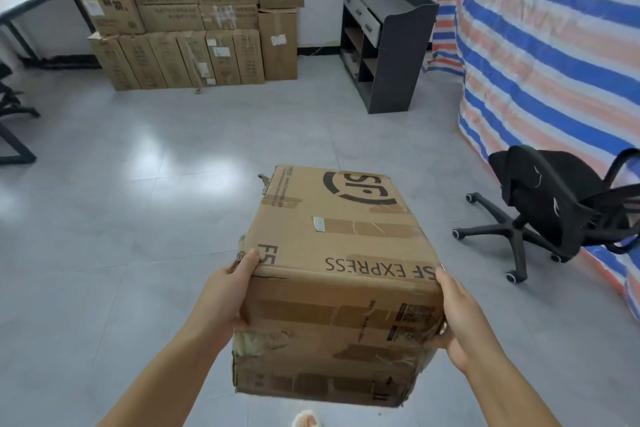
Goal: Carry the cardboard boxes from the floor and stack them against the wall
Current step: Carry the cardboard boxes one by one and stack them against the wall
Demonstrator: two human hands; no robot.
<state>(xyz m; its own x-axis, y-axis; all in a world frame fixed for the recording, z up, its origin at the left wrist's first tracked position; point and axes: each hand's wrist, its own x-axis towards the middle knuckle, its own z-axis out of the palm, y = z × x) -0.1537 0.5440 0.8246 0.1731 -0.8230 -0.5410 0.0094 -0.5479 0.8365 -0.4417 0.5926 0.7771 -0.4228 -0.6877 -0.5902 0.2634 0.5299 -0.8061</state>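
I carry a worn brown cardboard box printed "SF EXPRESS", held off the floor in front of me. My left hand grips its left near edge, thumb on the top face. My right hand grips its right near edge, fingers curled round the corner. Far ahead, a tall stack of cardboard boxes stands against the white wall, with two more boxes piled at its right end.
A dark shelf unit with drawers stands right of the stack. A black office chair sits at right before a striped tarp. A desk and chair legs are at left. Grey tiled floor lies between.
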